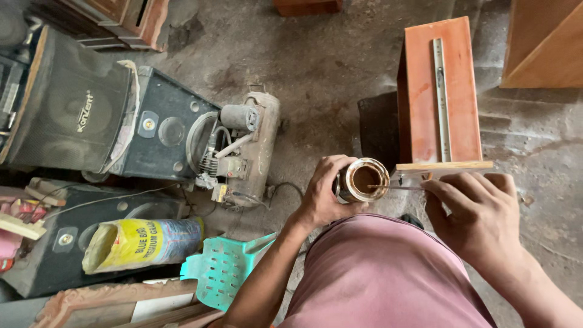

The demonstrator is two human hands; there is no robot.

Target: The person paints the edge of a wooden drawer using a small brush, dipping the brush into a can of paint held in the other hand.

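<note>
Open tin clasped in left hand; thin stick pinched by right hand, lying level, tip inside tin mouth.

left hand curled in a grip, forearm angled up; right hand apparently pinching, fingers bent
</note>
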